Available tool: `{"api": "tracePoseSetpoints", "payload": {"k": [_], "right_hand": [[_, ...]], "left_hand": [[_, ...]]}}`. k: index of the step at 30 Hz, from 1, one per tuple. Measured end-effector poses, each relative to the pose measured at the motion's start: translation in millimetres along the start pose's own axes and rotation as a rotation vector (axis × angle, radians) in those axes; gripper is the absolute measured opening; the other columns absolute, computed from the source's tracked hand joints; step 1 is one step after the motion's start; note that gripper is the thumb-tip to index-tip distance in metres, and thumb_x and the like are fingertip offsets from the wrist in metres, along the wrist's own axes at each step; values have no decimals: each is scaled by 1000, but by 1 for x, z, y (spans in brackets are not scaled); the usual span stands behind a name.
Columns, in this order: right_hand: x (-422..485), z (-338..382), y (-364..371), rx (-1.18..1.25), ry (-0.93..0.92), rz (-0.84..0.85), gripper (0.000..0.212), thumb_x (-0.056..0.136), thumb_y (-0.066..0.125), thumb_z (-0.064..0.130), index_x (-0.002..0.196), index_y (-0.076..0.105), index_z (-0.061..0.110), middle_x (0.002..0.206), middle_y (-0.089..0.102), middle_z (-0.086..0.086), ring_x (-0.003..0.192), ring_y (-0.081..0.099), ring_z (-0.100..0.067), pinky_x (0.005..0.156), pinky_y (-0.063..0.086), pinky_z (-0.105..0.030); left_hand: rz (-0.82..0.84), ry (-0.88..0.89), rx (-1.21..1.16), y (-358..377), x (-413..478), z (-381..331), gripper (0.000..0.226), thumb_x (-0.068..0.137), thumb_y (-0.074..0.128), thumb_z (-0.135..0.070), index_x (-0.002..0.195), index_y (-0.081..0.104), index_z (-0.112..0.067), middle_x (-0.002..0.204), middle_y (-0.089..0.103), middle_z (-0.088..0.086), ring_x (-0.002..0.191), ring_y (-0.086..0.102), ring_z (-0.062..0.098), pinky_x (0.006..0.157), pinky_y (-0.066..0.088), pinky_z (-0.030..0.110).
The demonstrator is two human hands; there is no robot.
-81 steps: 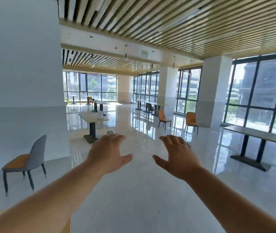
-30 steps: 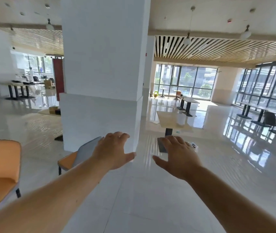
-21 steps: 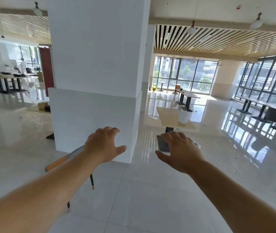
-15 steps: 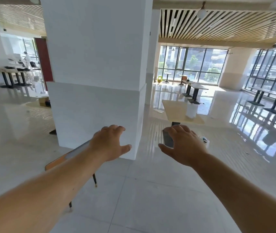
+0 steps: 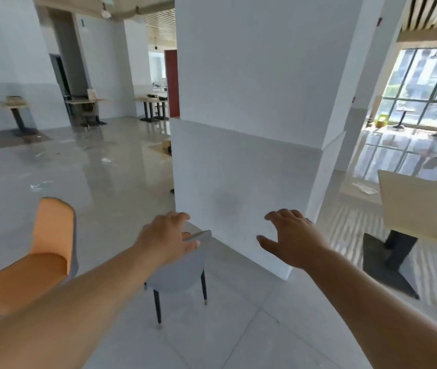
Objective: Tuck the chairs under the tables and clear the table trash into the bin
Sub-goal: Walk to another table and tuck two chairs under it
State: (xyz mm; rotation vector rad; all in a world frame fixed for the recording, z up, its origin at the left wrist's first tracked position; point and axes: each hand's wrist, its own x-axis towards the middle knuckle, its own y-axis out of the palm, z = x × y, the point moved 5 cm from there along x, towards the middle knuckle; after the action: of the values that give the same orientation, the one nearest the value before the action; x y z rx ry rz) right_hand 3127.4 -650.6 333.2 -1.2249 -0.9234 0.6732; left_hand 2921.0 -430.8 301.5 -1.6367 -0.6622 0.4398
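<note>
A glossy tiled floor (image 5: pixel 111 182) and a broad white pillar (image 5: pixel 252 129) filled the middle of the frame, with scraps of litter (image 5: pixel 36 185) scattered at centre left and a light-topped table (image 5: pixel 419 206) on a black pedestal seen at the right edge. A grey chair (image 5: pixel 182 265) was placed just in front of the pillar at lower centre, and an orange chair (image 5: pixel 39 251) was seen at lower left, well apart from the table. The left hand (image 5: pixel 169 239) was held spread over the grey chair's backrest, whether touching it could not be told, while the right hand (image 5: pixel 290 237) was held spread and empty before the pillar.
</note>
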Motion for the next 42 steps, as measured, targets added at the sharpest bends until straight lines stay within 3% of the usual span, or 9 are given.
{"api": "tracePoseSetpoints", "payload": {"k": [4,8,18,23,28,30,32,35,42], "right_hand": [[90,24,64,45,-160,80,61,94,51,62,144,49,26,139,57,1,131,47,-24,104,43,-40],[172,42,140,42,-296,175,61,94,52,58,144,48,25,141,54,1,136,41,-22,108,41,-40],[337,30,324,33,-367,480,66,94,56,56,150,40,24,148,49,2,137,41,-21,108,41,-37],[384,38,410,82,-441,587,74,92,65,53,152,32,25,153,44,1,137,43,-25,106,49,-43],[416,48,494,113,-601,720,83,95,66,43,161,19,25,167,27,1,148,31,-30,113,43,-47],[426,50,519,78,-665,745,75,96,65,39,159,27,24,160,38,1,140,41,-31,107,47,-45],[436,50,538,39,-703,728,55,96,65,34,145,42,24,136,56,0,119,54,-30,87,52,-42],[449,53,553,6,-735,685,25,95,65,26,115,51,22,98,56,2,90,60,-26,64,44,-35],[440,84,551,-3,-959,656,18,96,62,26,111,51,24,92,54,5,80,51,-19,66,51,-37]], "left_hand": [[42,-88,-14,40,54,35,87,84,59,-74,155,33,-31,156,42,-1,134,47,27,103,45,46],[100,-175,-89,96,121,83,88,81,63,-73,153,33,-32,151,45,-2,131,50,26,101,47,43],[340,-385,-231,252,269,186,93,82,70,-65,158,29,-31,162,35,-3,141,43,24,105,45,43],[433,-532,-273,323,293,211,90,82,72,-61,157,31,-32,161,37,-4,141,42,24,104,45,42],[379,-632,-246,382,295,223,81,85,76,-46,154,36,-31,156,41,-8,144,31,21,108,44,41],[378,-668,-237,393,304,224,75,86,75,-44,153,41,-32,151,46,-7,141,35,23,109,43,41],[368,-713,-232,400,314,223,60,87,73,-41,143,52,-33,136,57,-6,129,43,25,105,46,42],[349,-784,-222,403,319,226,32,87,71,-35,118,64,-31,102,61,-5,108,48,22,89,54,43],[282,-881,-215,399,266,217,14,90,68,-39,102,64,-32,97,58,-6,98,46,22,77,45,35]]}}
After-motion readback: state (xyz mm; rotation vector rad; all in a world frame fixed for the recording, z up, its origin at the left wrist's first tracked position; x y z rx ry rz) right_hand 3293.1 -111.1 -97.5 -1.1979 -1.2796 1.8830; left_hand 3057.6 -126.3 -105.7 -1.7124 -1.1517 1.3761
